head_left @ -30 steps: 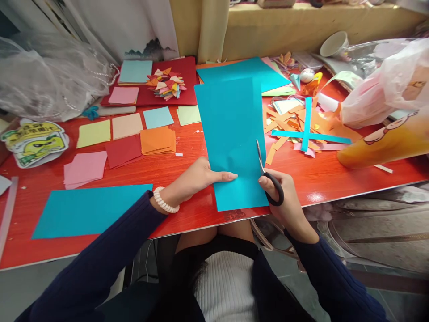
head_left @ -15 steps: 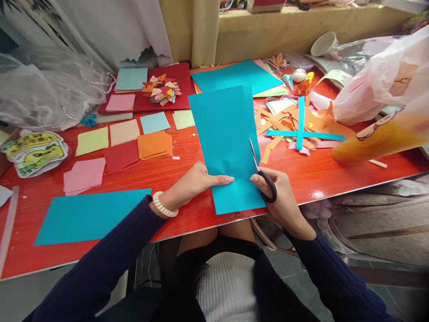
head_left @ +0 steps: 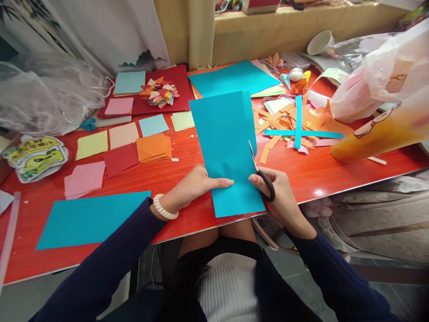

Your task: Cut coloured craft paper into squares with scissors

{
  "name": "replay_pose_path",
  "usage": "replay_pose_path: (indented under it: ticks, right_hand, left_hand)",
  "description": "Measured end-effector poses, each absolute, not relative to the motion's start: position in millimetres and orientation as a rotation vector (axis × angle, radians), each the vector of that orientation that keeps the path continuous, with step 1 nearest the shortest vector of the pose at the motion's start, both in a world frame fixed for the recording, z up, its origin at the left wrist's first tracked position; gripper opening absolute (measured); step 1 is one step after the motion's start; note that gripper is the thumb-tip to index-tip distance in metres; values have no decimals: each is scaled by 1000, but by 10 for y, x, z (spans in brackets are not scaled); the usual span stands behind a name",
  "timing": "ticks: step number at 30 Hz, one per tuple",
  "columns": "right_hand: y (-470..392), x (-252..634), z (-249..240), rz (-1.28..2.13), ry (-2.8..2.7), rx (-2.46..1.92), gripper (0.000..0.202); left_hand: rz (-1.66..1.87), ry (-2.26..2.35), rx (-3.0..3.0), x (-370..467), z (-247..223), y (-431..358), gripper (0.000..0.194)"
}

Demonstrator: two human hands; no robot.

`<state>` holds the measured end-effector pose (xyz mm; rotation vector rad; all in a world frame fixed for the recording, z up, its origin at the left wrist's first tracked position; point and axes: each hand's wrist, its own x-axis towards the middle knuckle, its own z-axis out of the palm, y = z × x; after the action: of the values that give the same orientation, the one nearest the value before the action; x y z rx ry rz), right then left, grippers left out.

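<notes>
Lettering on yellow label (head_left: 36,157) was unclear. Left hand (head_left: 194,185) pinched blue sheet (head_left: 224,138), long axis near-to-far; right hand (head_left: 282,197) gripped scissors (head_left: 265,177), tips pointing away.

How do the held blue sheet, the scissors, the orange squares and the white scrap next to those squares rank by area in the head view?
1. Held blue sheet, clearly largest
2. Orange squares, stacked
3. Scissors, slim and partly hidden by the right hand
4. White scrap, tiny
</notes>
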<state>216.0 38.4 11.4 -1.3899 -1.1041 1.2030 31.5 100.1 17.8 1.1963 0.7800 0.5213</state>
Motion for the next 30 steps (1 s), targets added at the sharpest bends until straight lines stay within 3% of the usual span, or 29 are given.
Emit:
replay_pose_path:
  ticks: [13,30]
  right_hand:
    - [381,2141,110,1165,-1119,-1380,55]
    - [383,2139,125,1155,-1096,-1355,48]
  left_hand:
    - [450,754,1195,317,195,1002,65]
    - [407,713,1192,300,163,1000,53]
